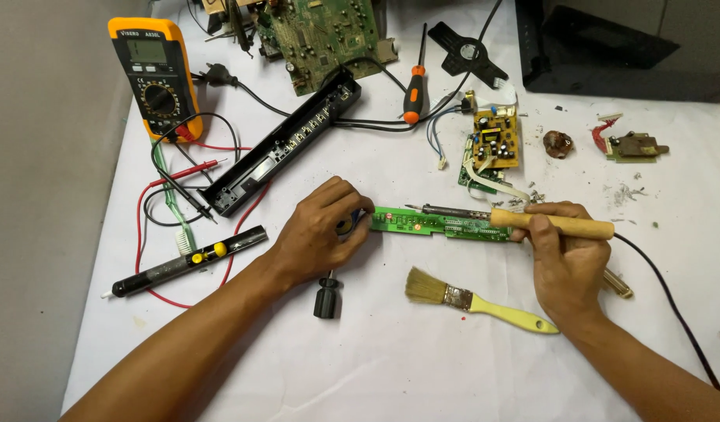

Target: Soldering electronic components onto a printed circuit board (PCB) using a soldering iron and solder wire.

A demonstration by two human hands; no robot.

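Head view: narrow green circuit board (442, 224), long, flat, red-dotted.

A white sheet (422, 367) covers the work surface and fills most of the view; it is creased in places and flecked with small scraps and bits of debris towards the right. Along the left edge a plain grey surface (39, 234) runs the whole height of the view, smooth and bare. At the top right the sheet ends against a dark, nearly black surface (657, 74). The light is even and soft, casting only faint shadows.
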